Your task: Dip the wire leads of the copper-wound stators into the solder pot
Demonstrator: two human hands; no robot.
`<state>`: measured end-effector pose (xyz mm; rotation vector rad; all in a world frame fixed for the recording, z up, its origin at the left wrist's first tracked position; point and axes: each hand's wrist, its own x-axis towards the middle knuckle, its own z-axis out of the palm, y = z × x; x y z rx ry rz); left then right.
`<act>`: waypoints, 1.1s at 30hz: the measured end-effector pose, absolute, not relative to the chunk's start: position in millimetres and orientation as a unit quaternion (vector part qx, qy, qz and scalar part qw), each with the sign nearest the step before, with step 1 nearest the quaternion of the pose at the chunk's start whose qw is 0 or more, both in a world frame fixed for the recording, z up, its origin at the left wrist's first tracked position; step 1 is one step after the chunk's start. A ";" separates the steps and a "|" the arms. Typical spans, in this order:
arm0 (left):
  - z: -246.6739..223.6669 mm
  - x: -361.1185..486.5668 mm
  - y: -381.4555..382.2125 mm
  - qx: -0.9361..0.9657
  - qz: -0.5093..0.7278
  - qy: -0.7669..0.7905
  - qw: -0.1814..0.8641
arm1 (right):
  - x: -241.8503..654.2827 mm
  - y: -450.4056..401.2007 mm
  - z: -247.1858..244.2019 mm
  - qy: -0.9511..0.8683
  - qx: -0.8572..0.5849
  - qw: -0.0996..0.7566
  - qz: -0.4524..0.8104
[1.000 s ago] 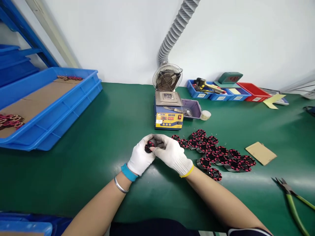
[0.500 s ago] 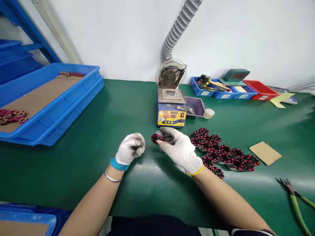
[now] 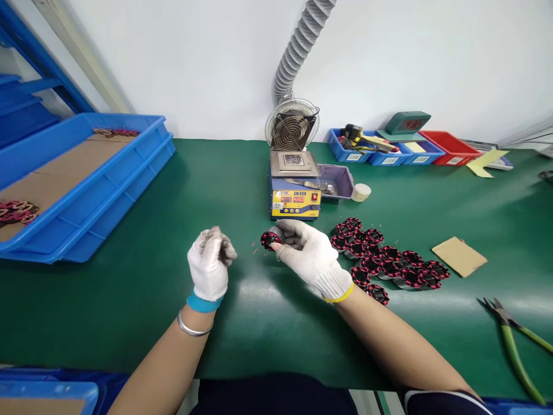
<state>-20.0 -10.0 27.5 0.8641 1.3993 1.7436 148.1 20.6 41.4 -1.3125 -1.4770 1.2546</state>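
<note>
My right hand (image 3: 309,253), in a white glove, grips a motor stator (image 3: 271,238), a ring with a grey metal outside and black and pink-red windings at its end. Thumb and fingers hold its right side above the green table. To its left, apart from the stator, is my left hand (image 3: 211,259), gloved with darkened fingertips. Its fingers are curled closed; what they hold, if anything, is too small to make out. Tiny reddish wire bits (image 3: 256,250) lie between the hands. Just behind the stator stands a solder pot (image 3: 296,202) with a yellow front and lit red digits.
Several stators (image 3: 389,262) stand grouped right of my right hand. Cutting pliers (image 3: 507,328) and a cardboard piece (image 3: 460,256) lie farther right. A large blue crate (image 3: 129,178) is at the left. A purple tray (image 3: 341,181), small blue bins (image 3: 389,158) and a red bin (image 3: 451,151) stand behind.
My left hand has drawn left, away from the stator, its fingers still curled. My right hand keeps its hold on the stator. The whole view has shifted slightly.
</note>
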 end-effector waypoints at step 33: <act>-17.8 2.3 18.6 0.376 0.472 0.550 0.577 | 166.5 232.4 108.9 -0.793 -0.596 0.072 -0.100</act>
